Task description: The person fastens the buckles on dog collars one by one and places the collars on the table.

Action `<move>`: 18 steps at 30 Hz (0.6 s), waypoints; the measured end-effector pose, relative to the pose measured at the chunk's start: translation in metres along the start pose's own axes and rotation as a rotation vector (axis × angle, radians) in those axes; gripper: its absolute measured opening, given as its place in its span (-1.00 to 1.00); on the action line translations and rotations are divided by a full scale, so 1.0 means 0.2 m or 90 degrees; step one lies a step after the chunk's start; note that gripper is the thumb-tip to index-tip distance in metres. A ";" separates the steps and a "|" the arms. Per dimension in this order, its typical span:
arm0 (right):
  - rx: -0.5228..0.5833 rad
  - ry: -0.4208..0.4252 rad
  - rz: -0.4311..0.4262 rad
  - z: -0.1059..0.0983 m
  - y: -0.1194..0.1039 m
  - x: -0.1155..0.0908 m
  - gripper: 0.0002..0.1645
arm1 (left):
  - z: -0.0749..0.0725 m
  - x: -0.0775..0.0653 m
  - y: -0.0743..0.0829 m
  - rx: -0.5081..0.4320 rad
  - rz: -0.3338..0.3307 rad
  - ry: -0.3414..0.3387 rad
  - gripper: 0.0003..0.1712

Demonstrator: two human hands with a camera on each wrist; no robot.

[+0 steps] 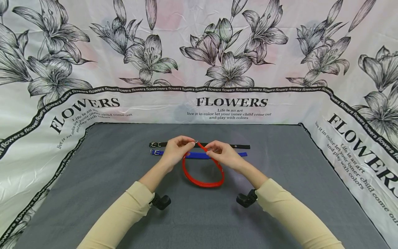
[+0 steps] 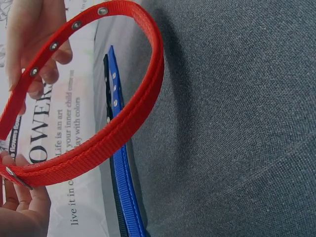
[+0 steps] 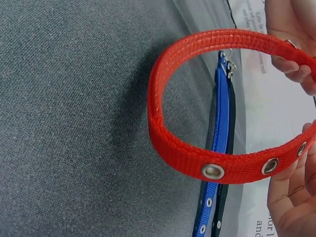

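A red collar (image 1: 202,176) with metal eyelets is curved into a loop above the grey mat (image 1: 124,193). My left hand (image 1: 176,151) pinches its buckle end, and my right hand (image 1: 221,155) pinches the eyelet end; the two ends meet between my fingertips. In the left wrist view the red collar (image 2: 118,123) arcs across the frame, its buckle at my fingers (image 2: 22,197). The right wrist view shows the red collar (image 3: 197,158) as a ring. Behind the loop a blue collar (image 1: 199,155) and a black collar (image 1: 217,145) lie flat side by side.
The grey mat is walled by a white flower-printed cloth (image 1: 230,69) at the back and both sides. A small black camera mount sits under each wrist (image 1: 161,201).
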State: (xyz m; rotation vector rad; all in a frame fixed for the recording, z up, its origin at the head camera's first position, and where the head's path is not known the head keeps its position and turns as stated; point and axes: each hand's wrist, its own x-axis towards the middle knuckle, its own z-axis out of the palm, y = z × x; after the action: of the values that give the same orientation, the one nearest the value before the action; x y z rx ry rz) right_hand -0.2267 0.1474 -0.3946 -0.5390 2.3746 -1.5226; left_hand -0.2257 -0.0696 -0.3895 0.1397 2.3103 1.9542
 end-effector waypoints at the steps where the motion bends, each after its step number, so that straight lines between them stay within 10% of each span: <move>1: -0.001 0.000 -0.002 0.00 0.00 0.00 -0.72 | 0.00 0.00 0.00 0.000 -0.003 -0.002 -0.80; 18: -0.011 0.010 -0.014 0.01 0.00 0.00 -0.72 | 0.02 0.00 0.01 0.013 -0.028 -0.016 -0.79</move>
State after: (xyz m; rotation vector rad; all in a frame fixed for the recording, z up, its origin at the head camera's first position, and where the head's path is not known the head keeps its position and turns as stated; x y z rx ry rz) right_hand -0.2259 0.1448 -0.3948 -0.5614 2.4029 -1.5229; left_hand -0.2251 -0.0662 -0.3884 0.1148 2.2988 1.8969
